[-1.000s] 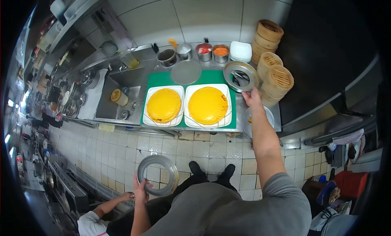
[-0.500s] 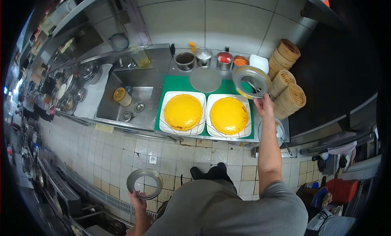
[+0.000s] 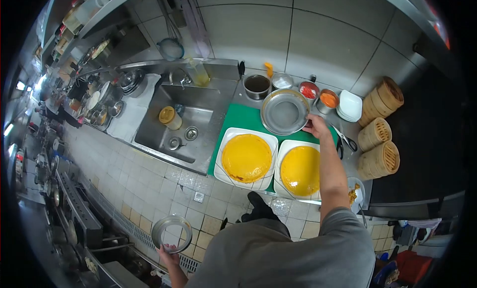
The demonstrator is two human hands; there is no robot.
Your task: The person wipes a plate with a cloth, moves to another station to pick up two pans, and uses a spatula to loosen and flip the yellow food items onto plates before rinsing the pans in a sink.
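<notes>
My right hand (image 3: 317,126) grips the rim of a round, bottomless metal cake ring (image 3: 269,121). Through the ring shows a flat grey disc (image 3: 285,111) on the green board (image 3: 236,120). Low on the left, over the floor, my left hand (image 3: 170,254) is closed on a second metal ring (image 3: 158,232), its middle open to the tiles. Nearer to me on the board, two glossy yellow round cakes (image 3: 247,158) (image 3: 301,169) rest on wire racks over white square plates (image 3: 226,176).
Left of the board is a steel sink (image 3: 198,116) holding a yellow-lidded jar (image 3: 170,118). Behind the board stand a pot of dark liquid (image 3: 257,85), small containers and white dishes (image 3: 350,105). Scissors (image 3: 346,140) and bamboo steamers (image 3: 378,159) are at the right.
My right hand has brought its ring left, from beside the steamers to over the grey disc. My left hand keeps its ring low over the floor. The head view has turned.
</notes>
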